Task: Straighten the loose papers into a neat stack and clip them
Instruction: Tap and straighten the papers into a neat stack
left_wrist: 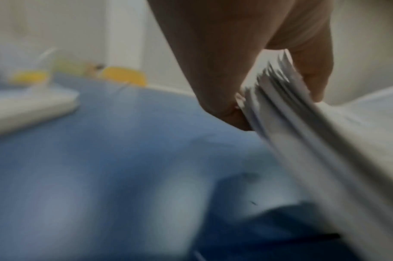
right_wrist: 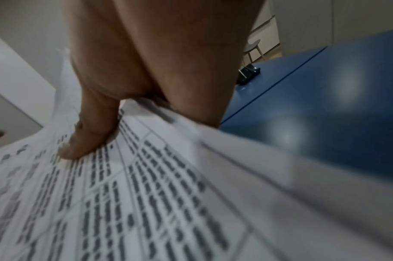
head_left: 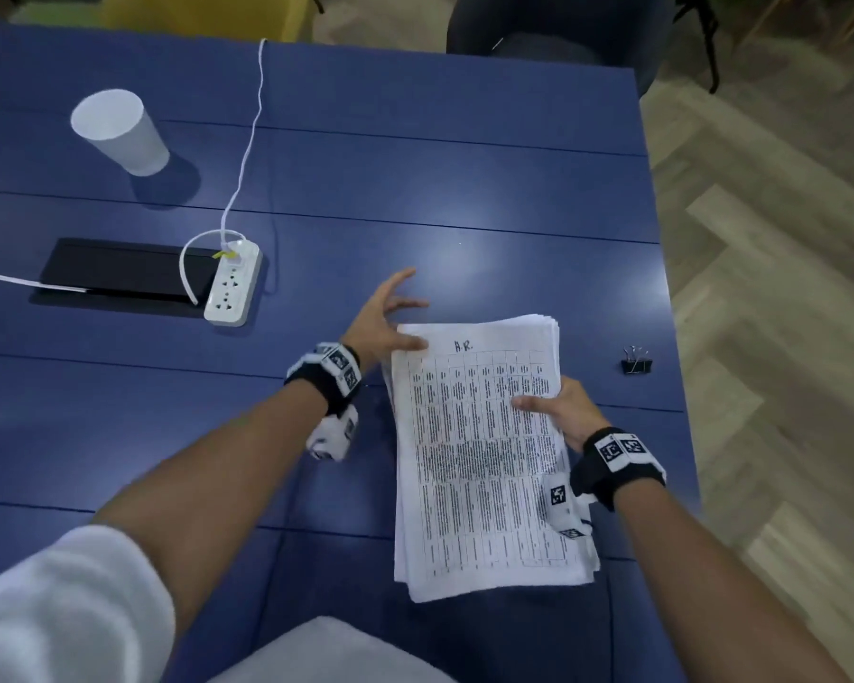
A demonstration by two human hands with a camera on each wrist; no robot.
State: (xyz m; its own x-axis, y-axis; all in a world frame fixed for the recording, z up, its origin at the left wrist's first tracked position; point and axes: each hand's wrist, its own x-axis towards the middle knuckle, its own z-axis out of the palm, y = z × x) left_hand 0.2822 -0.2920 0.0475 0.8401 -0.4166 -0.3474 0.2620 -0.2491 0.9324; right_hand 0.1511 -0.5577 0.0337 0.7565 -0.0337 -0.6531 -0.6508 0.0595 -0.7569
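A thick stack of printed papers [head_left: 484,456] with uneven edges is held slightly off the blue table [head_left: 415,165], near its front right. My left hand [head_left: 388,320] pinches the stack's far left corner, thumb on top and two fingers spread beyond it. The left wrist view shows that fanned corner [left_wrist: 302,132] between thumb and fingers of the left hand [left_wrist: 235,53]. My right hand [head_left: 558,406] grips the right edge, and its thumb [right_wrist: 90,132] presses on the top sheet [right_wrist: 146,194]. A black binder clip [head_left: 637,362] lies on the table right of the stack, also in the right wrist view [right_wrist: 247,75].
A white paper cup [head_left: 119,130] stands at the far left. A white power strip [head_left: 233,283] with its cable lies beside a black panel [head_left: 119,273] set into the table. The table's right edge is close to the clip, with wooden floor [head_left: 785,288] beyond.
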